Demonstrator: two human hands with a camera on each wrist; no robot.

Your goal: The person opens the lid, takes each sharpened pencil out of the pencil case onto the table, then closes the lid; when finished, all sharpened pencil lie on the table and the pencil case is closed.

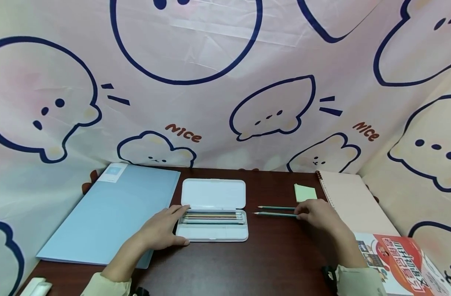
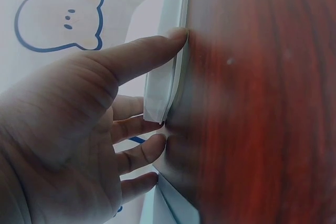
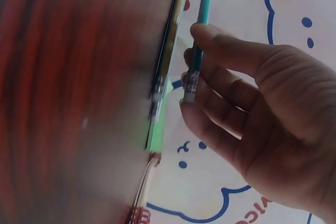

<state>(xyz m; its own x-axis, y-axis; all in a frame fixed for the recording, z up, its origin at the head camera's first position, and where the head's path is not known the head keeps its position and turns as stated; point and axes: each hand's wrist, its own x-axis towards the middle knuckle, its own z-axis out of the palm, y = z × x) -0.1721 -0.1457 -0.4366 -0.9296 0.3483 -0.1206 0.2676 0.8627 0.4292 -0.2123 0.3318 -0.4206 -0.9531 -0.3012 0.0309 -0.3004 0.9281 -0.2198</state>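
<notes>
White pencil case point(image 1: 214, 209) is our landmark, lying open on the counter point(image 1: 277, 255). We see the left hand point(image 1: 162, 228) flat at its left edge, fingers straight, thumb pressing the front corner. Right of the case, the right hand point(image 1: 318, 213) makes a pinch grip on the end of the nearer green pencil point(image 1: 275, 214); a second pencil point(image 1: 276, 207) lies just behind. Inside the case: several pencils in a row.

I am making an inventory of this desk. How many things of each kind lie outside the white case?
Pencils: 2
Blue folder: 1
Green sticky note pad: 1
Pink spiral notebook: 1
Red printed book: 1
Total: 6
</notes>
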